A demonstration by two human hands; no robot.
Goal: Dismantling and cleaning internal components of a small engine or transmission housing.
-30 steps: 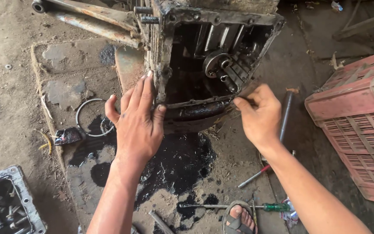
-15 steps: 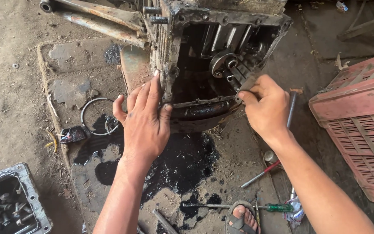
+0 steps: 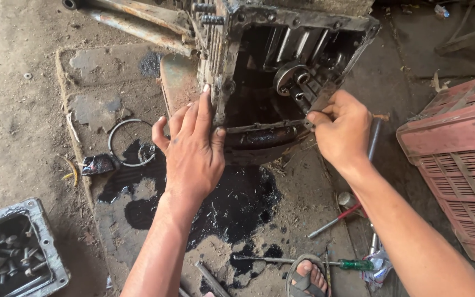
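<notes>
The open metal housing [image 3: 281,71] is the largest thing here, a cast box lying on its side at the far edge of the concrete floor [image 3: 23,137], its dark mouth turned toward the person and shafts and a round gear showing inside. It looks heavy, stiff and coated in oil, so it would probably be too much to lift by one edge and slippery wherever bare skin meets it; the thick flanged rim with its bolt holes seems the soundest place to take hold. Below it a black oil puddle [image 3: 232,203] spreads over a worn slab. At the right edge of the floor stands a pink plastic crate [image 3: 457,159], and in the near left corner a grey metal tray [image 3: 17,247] of small parts. The left hand [image 3: 191,148] lies flat, fingers spread, pressed against the housing's left rim, closed on nothing. The right hand [image 3: 342,129] has its grip pinched shut at the lower right rim, on a thin strip, perhaps a gasket or a tool; I cannot tell which. A wire ring [image 3: 130,143] lies left of the puddle, and a green-handled screwdriver [image 3: 303,263] near the sandalled foot [image 3: 306,275].
</notes>
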